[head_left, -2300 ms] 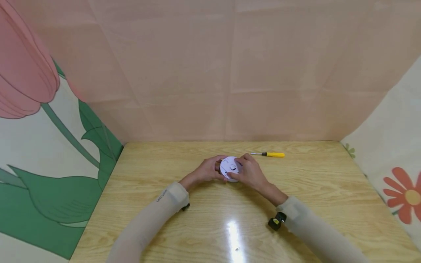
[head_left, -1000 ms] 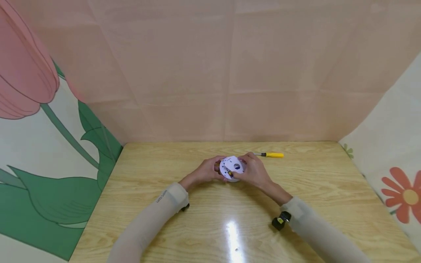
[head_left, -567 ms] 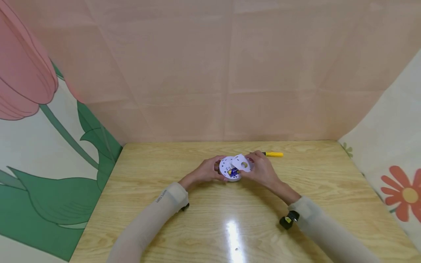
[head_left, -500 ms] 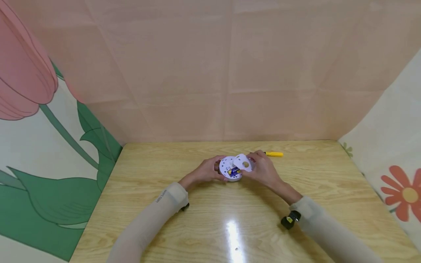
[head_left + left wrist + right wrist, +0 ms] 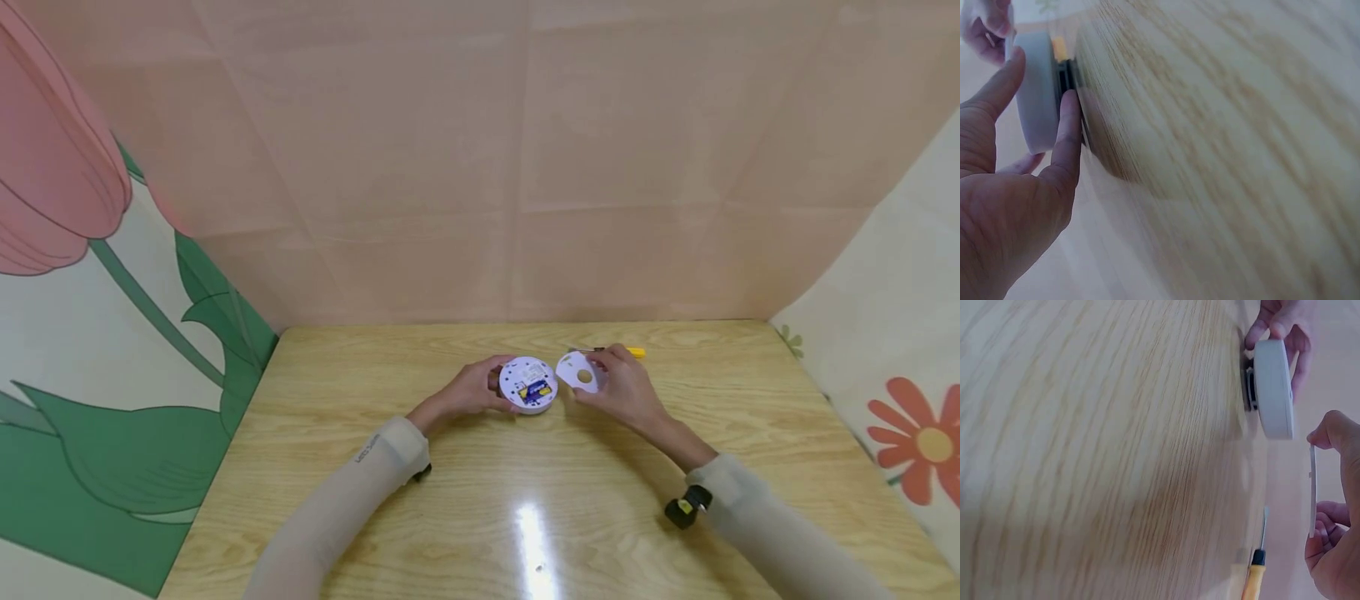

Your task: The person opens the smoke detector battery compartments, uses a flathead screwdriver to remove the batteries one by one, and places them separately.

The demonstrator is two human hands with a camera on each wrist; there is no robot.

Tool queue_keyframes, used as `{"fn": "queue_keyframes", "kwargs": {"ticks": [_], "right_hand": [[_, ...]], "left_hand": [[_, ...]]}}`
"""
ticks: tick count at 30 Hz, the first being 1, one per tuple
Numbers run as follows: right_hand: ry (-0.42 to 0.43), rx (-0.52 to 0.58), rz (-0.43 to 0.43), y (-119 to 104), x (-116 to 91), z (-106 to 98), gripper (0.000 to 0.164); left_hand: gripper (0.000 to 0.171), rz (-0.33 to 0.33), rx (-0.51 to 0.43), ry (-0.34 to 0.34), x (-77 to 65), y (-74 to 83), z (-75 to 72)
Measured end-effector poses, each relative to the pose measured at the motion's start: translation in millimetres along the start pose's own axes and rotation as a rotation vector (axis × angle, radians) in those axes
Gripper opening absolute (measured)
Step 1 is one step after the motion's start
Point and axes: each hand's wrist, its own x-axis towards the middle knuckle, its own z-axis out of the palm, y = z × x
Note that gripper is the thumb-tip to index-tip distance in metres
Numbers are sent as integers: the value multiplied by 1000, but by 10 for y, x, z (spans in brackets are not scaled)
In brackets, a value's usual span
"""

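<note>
My left hand (image 5: 474, 387) holds a round white device (image 5: 513, 372) by its left edge, thumb and fingers spread around the rim. Several blue-and-yellow batteries (image 5: 536, 391) lie uncovered in the compartment on its upper face. The left wrist view shows the device's side (image 5: 1038, 94) with a dark part beneath it, just over the wood. To the right, my right hand (image 5: 626, 387) pinches a thin white battery cover (image 5: 572, 371) with a round hole in it. In the right wrist view the cover (image 5: 1313, 494) is edge-on between thumb and fingers, apart from the device.
Behind the right hand lies a screwdriver with a yellow handle (image 5: 636, 352), its shaft partly hidden in the head view. The wood-grain table (image 5: 465, 517) reaches back to a plain pinkish backdrop (image 5: 420, 167). Floral cloths hang at both sides.
The cover has come off the device's face, baring the batteries, and has moved right in my right hand. My left hand and the device have stayed nearly in place.
</note>
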Motion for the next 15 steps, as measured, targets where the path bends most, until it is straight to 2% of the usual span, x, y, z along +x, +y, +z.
{"fn": "queue_keyframes", "kwargs": {"ticks": [6,15], "right_hand": [[35,-20,-7,126,-58,-71,61],[33,-43,12,347,-151,-170,59]], "left_hand": [[88,-4,2,5,6,-4,4],[88,6,44,14,12,-31,4]]}}
